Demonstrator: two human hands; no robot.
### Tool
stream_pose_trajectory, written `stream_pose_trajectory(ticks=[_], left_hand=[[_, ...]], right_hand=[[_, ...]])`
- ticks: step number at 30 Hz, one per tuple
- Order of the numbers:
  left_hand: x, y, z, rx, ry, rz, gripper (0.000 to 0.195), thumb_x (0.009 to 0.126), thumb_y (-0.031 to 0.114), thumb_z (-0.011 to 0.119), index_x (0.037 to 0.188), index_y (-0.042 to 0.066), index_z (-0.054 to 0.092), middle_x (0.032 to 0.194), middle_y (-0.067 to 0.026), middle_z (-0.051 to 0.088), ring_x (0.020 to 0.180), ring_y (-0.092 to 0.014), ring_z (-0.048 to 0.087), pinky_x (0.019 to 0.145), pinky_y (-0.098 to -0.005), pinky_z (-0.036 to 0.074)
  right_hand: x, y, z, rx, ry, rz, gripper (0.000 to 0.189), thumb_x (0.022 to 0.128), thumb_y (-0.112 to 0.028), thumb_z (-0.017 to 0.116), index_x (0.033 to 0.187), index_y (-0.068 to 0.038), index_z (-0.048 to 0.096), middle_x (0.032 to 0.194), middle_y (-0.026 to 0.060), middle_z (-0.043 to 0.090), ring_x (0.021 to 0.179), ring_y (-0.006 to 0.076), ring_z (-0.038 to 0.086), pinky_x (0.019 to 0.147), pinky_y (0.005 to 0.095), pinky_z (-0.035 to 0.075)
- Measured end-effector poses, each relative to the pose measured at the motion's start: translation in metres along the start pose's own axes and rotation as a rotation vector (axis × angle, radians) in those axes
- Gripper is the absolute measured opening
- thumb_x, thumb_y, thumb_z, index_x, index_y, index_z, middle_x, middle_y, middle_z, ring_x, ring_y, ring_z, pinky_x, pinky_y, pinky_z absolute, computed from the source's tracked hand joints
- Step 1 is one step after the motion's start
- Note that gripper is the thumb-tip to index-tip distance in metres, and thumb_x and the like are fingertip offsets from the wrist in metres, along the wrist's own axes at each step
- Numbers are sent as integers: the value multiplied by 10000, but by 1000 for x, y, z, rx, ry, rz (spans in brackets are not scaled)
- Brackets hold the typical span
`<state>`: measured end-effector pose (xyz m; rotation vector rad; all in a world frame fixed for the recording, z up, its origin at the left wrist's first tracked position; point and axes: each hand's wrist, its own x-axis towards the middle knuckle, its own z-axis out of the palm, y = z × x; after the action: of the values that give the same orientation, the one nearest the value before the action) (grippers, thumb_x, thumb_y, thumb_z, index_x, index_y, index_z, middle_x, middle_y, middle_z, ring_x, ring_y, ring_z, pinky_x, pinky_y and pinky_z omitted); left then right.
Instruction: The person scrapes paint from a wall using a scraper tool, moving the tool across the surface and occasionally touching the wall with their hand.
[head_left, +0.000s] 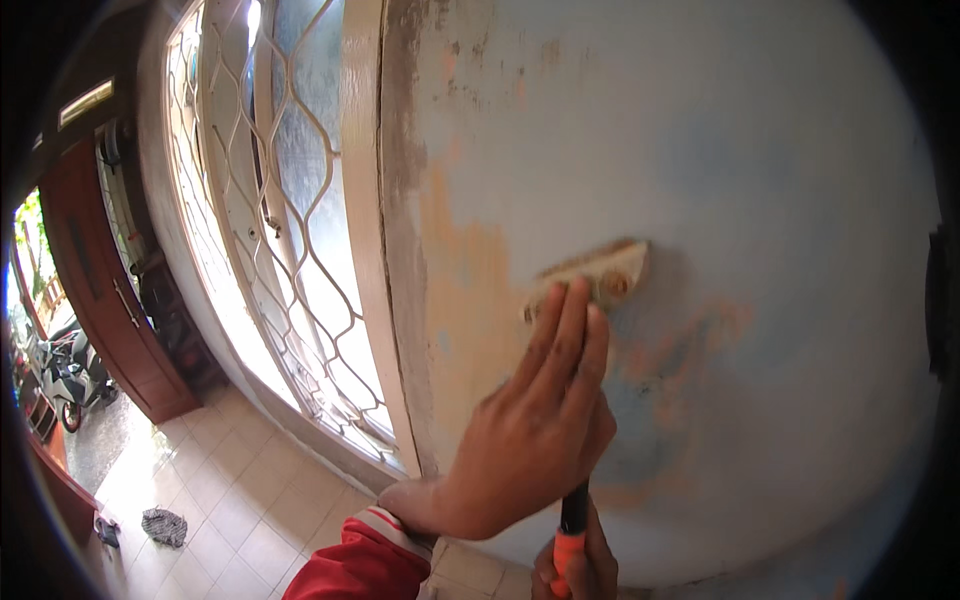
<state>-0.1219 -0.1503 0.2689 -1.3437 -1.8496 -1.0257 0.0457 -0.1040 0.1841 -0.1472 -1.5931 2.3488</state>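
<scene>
A long-handled scraper leans against the painted wall (787, 225), its wide, worn head (631, 268) touching the surface. My left hand (525, 442) comes in from a red sleeve (360, 562) with a striped cuff. Its fingers lie extended along the back of the scraper, with the tips pressed on the head; the thumb is hidden. At the bottom edge my right hand (600, 566) is wrapped around the orange grip (568, 551), below the black shaft (575, 510). Around the head, the pale paint shows orange and blue patches (465, 262).
Left of the wall stands a window with a pale frame (367, 187) and a wavy metal grille (307, 217). A dark cloth (164, 527) lies on the tiled floor (255, 510). Beyond the brown door (112, 277), a motorcycle (71, 375) is parked outside.
</scene>
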Motion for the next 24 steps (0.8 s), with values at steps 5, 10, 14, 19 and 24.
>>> stream_pose_trajectory(ticks=[5, 10, 14, 19, 24], left_hand=[[2, -4, -4, 37, 42, 56, 554, 763, 28, 590, 1282, -80, 427, 1362, -287, 416, 1257, -391, 455, 844, -366, 531], [4, -8, -4, -2, 36, 77, 572, 771, 31, 591, 1295, -92, 399, 1383, -295, 380, 1283, -397, 419, 900, -389, 509], [11, -20, -4, 54, 77, 66, 570, 779, 22, 575, 1306, -92, 389, 1405, -295, 346, 1306, -404, 382, 908, -393, 508], [1, -9, -5, 127, -40, 122, 525, 787, 60, 551, 1258, -134, 426, 1377, -296, 390, 1313, -385, 387, 800, -334, 547], [6, -18, -7, 53, 31, 48, 575, 776, 29, 573, 1304, -98, 386, 1406, -290, 350, 1316, -405, 368, 910, -383, 504]], right_hand=[[-5, 0, 5, 42, 45, 24, 635, 997, -327, 432, 1492, -78, 124, 659, -4, 417, 376, 37, 312, 321, 194, 293], [9, 7, 5, 45, 67, 26, 620, 996, -326, 435, 1490, -91, 142, 650, -3, 415, 372, 39, 311, 315, 194, 292], [19, 14, 4, 63, 46, 36, 627, 991, -339, 444, 1488, -98, 149, 645, -6, 414, 366, 37, 305, 310, 192, 291], [1, 6, 10, 62, 51, 34, 643, 987, -356, 446, 1486, -84, 145, 642, -10, 411, 360, 37, 300, 305, 193, 287], [20, 2, 13, 19, -18, -25, 622, 1000, -344, 416, 1482, -61, 142, 621, -17, 397, 359, 35, 297, 305, 192, 287]])
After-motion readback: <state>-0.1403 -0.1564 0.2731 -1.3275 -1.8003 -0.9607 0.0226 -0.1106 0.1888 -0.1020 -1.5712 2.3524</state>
